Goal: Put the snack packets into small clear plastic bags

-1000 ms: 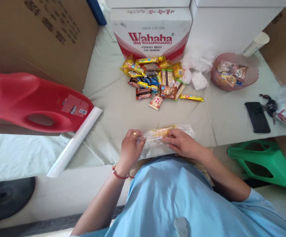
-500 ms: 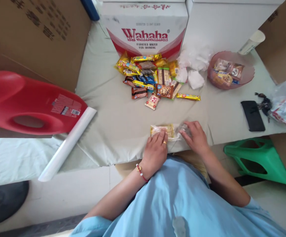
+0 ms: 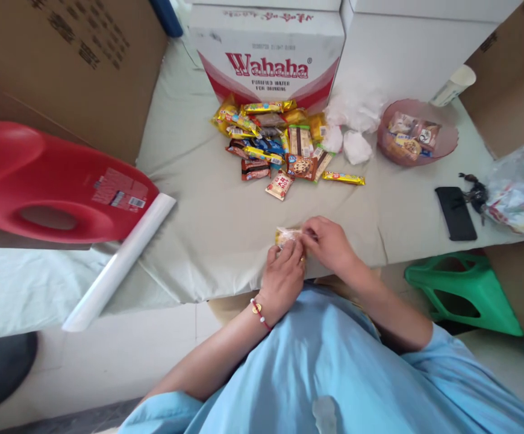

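Observation:
A clear plastic bag with a yellow snack [image 3: 285, 235] inside lies near the table's front edge. My left hand [image 3: 284, 277] rests on its near side with the fingers curled down onto it. My right hand [image 3: 327, 244] covers the bag's right part, fingers closed on the plastic and pressed close to my left hand. Most of the bag is hidden under both hands. Farther back lies a pile of wrapped snacks [image 3: 280, 141], out of reach of either hand.
A Wahaha carton [image 3: 268, 51] stands behind the pile. A pink bowl [image 3: 447, 141] holding snacks sits at the right, with a black phone [image 3: 455, 213] and a plastic bag [image 3: 519, 190]. A red jug [image 3: 58, 184], a white roll [image 3: 120, 262] and a green stool [image 3: 465, 292] are around.
The bag was stretched out between my hands. My right hand has moved left across it, so the bag is now bunched small under both hands.

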A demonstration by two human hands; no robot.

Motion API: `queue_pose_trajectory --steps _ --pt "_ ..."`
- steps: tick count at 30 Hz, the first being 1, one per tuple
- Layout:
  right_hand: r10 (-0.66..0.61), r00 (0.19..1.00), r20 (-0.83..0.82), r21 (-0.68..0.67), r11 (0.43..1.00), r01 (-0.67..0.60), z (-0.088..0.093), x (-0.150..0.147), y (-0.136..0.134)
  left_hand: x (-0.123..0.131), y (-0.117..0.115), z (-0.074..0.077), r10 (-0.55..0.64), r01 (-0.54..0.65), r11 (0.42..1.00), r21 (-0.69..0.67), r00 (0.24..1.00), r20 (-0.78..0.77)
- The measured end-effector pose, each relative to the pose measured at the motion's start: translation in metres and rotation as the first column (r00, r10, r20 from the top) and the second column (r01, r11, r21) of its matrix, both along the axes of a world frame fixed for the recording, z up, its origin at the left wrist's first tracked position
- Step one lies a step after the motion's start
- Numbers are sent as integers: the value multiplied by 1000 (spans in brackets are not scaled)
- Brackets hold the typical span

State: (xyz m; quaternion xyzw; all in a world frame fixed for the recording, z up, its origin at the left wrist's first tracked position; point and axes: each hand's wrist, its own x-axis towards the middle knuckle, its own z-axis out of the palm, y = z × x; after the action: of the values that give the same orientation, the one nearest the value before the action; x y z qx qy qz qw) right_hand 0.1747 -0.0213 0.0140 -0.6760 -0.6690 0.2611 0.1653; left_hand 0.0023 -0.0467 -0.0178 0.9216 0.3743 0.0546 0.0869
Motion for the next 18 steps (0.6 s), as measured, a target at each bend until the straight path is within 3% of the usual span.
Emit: queue_pose_trajectory --steps 4,7,12,15,18 --pt "51 994 98 -97 994 -42 4 -35 20 -11 8 1 -27 34 998 -47 989 146" --pt "109 982 157 -8 994 -109 2 -46 12 -36 10 8 -1 34 995 -89 938 347" --pt "174 954 245 121 970 -209 -18 -52 -15 -78 1 5 194 -135 979 -154 854 482" --pt "153 973 175 198 962 -187 -28 -45 -23 -88 -3 3 321 -220 944 -246 787 526" --pt "37 998 -58 272 962 -20 -25 -24 -23 -85 -1 9 483 -303 871 -387 671 562"
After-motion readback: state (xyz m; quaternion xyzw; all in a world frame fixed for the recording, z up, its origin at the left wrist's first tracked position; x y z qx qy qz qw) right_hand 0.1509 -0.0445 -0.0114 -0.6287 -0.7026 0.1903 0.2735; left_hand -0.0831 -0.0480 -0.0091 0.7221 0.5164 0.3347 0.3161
